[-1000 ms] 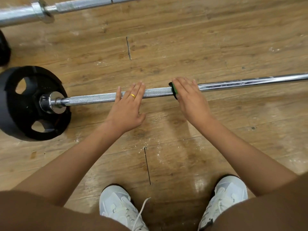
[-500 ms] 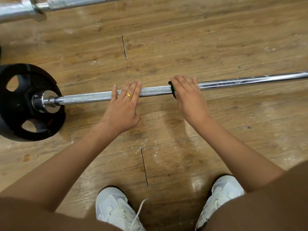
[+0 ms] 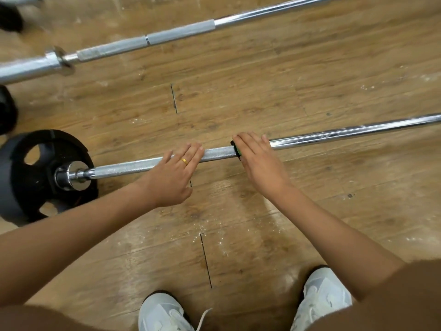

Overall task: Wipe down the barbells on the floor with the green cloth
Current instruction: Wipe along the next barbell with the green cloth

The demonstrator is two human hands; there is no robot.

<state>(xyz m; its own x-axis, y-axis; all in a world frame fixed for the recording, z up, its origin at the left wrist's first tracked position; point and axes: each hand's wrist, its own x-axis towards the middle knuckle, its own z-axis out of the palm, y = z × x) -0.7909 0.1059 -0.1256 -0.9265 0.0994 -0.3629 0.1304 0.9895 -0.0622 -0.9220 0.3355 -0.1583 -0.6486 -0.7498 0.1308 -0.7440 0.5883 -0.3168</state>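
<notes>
The near barbell (image 3: 148, 164) lies across the wooden floor, with a black weight plate (image 3: 26, 173) on its left end. My left hand (image 3: 171, 175) rests on its knurled part with fingers straight, a gold ring on one finger. Further right, my right hand (image 3: 257, 161) lies over the bar and holds the green cloth (image 3: 237, 151) round it; only the cloth's left edge shows beside my palm. My right thumb is hidden. A second barbell (image 3: 167, 37) lies farther away, with a bare sleeve (image 3: 28, 68) at its left end.
Dark plates sit at the left edge (image 3: 7, 108) and in the top left corner (image 3: 9, 17). My two white shoes (image 3: 164, 314) (image 3: 322, 302) stand on the floor just behind the near bar. White dust specks (image 3: 210, 225) lie between my feet and the bar.
Both hands stay at nearly the same spots on the near bar. My head has tilted up, so more of the far barbell shows.
</notes>
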